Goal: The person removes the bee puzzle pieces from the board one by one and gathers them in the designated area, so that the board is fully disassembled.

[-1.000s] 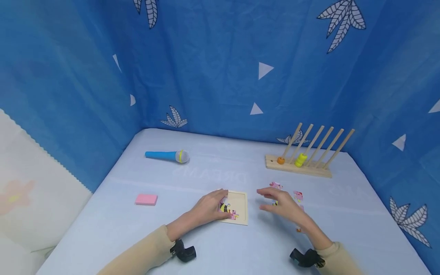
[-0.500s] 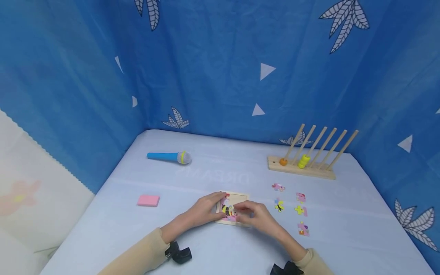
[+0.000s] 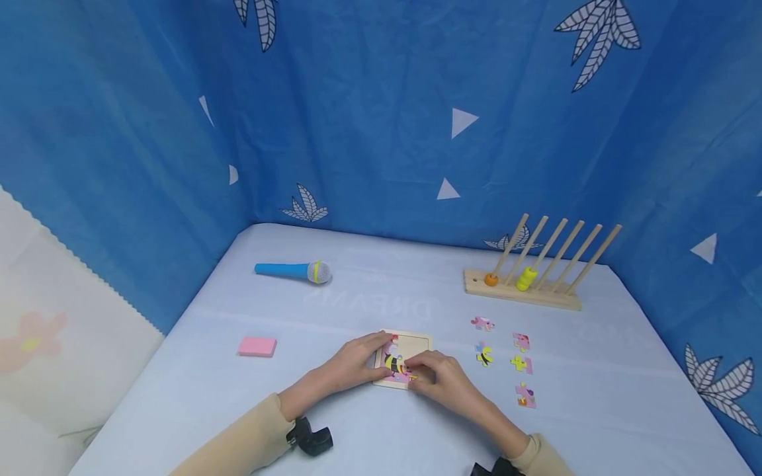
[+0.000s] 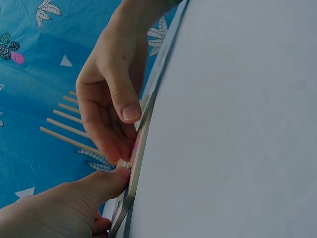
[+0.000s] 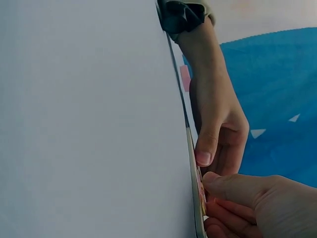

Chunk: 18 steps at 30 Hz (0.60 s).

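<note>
A small square wooden puzzle tray (image 3: 417,340) lies on the table in the head view, its left part filled with pink pieces showing a yellow-and-black bee. My left hand (image 3: 355,362) holds the tray by its left side, fingers at the far corner and thumb over the near-left pieces. My right hand (image 3: 446,380) is at the tray's near-right part, its thumb and index finger pinching a pink-and-yellow puzzle piece (image 3: 412,377) low in the tray. Fingertips cover part of that piece. In the left wrist view, the right thumb (image 4: 130,113) stands just above the tray's edge.
Several loose puzzle pieces (image 3: 521,364) lie right of the tray. Behind them stands a wooden peg rack (image 3: 518,295) with orange and yellow beads. A blue toy microphone (image 3: 292,271) lies at the back left, a pink block (image 3: 257,347) nearer. Blue curtains surround the table.
My right hand has come left from beside the loose pieces onto the tray, and its fingers have closed on a piece there. My left hand stays at the tray's left side.
</note>
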Available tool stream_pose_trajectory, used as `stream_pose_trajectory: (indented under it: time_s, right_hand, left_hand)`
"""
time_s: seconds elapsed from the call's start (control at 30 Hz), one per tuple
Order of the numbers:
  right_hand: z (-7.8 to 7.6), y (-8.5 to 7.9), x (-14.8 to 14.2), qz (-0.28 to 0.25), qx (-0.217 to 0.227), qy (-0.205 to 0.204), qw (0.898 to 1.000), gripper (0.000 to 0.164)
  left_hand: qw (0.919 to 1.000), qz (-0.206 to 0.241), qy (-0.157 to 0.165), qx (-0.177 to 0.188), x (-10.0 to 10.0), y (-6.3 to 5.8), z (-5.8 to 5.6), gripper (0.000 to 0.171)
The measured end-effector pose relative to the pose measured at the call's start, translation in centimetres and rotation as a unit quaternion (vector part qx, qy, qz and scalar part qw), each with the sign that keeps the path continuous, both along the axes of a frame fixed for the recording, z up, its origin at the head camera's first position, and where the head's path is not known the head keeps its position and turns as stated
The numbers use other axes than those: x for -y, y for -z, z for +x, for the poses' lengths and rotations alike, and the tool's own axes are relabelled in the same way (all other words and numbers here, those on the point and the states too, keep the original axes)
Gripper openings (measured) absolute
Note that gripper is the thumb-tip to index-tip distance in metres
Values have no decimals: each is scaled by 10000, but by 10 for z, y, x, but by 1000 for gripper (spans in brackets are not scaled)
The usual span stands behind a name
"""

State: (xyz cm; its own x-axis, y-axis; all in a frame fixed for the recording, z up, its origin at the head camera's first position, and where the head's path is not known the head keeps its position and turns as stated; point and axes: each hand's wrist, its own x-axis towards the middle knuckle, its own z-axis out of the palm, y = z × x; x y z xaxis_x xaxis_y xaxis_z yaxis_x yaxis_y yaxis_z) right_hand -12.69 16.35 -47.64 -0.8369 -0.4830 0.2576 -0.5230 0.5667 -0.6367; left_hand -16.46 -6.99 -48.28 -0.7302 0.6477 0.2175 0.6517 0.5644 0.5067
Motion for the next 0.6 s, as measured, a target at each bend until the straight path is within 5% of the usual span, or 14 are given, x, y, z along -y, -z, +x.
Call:
stream_pose_trajectory:
  time_s: [0.4, 0.6]
  right_hand:
    - [1, 2, 5, -169, -159, -164, 9996, 35]
    - [-2, 4, 6, -160, -589, -362, 9975, 32]
  left_hand:
    - [9999, -83, -33, 71, 1, -2, 0, 63]
    - [10000, -63, 10, -20, 1, -1, -1, 63]
